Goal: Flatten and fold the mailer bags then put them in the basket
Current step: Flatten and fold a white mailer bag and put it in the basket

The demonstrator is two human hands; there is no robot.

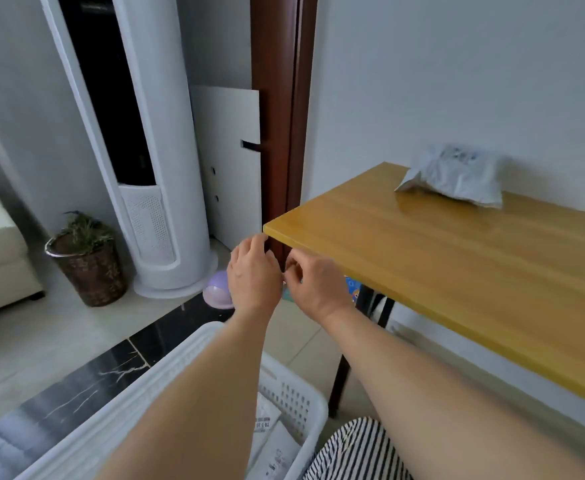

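Note:
A crumpled grey mailer bag (455,180) lies at the far edge of the wooden table (457,265), against the wall. A white plastic basket (294,400) stands on the floor below my arms, with folded mailers (273,448) inside it. My left hand (253,271) and my right hand (315,282) hover side by side in the air just off the table's left corner, fingers loosely curled, holding nothing. Both are well short of the grey bag.
A tall white floor air conditioner (145,150) stands at the left, a potted plant (86,261) in a wicker pot beside it. A brown door frame (280,116) rises behind the table corner. A purple object (216,292) lies on the floor.

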